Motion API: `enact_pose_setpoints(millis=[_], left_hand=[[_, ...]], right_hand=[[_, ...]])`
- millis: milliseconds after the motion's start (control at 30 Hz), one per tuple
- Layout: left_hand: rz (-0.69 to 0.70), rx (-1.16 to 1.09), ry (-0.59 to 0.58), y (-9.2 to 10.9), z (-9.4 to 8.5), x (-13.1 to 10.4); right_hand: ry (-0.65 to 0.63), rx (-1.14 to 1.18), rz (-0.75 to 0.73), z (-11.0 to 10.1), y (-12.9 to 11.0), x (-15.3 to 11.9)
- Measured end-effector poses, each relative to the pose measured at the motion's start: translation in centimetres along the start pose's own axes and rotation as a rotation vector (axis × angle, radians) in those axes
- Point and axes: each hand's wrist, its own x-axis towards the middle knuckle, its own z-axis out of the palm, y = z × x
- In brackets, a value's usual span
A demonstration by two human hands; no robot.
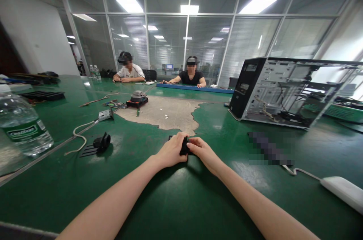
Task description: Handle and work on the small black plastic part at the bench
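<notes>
Two bare hands met low in the centre of the view, over a green table (170, 209). Between them was a small black part (184, 146), mostly covered by fingers. The left hand (173, 151) was closed around it, thumb below and fingers above. The right hand (200, 148) touched the part's right side with curled fingers; whether they pinched it, I could not tell.

Just beyond the hands, the green surface gave way to a ragged beige patch (176, 113). A cooler (138, 98) sat at the patch's far left. To the left of the hands lay a black plastic piece (102, 141) with a round end, and behind it a metal bracket (105, 114) beside a pale cable (78, 131). A water bottle (27, 132) stood at the left edge.

On the right stood an open computer case (246, 89), its metal inside exposed. Nearer lay a dark, blurred-out object (269, 149) and a white block (343, 191) with a cord.

Across the table sat two people, one in a white top (132, 72), one in a black top (191, 78), behind a long blue strip (195, 87).
</notes>
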Motion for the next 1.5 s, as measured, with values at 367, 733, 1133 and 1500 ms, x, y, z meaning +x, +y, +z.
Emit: enact_pose_setpoints(millis=[367,733,1133,1500], left_hand=[[0.02,-0.003,0.007,-0.11,0.02,-0.13],[0.018,-0.008,0.009,-0.05,-0.03,-0.08],[0.019,0.018,0.015,-0.18,0.23,0.01],[0.012,0.009,0.008,-0.07,0.22,0.1]], right_hand=[[-0.01,-0.004,-0.032,0.21,-0.46,-0.45],[-0.05,0.001,-0.056,-0.06,-0.31,-0.4],[-0.063,-0.012,-0.047,0.02,-0.77,-0.56],[-0.028,-0.037,-0.029,-0.21,-0.21,-0.29]])
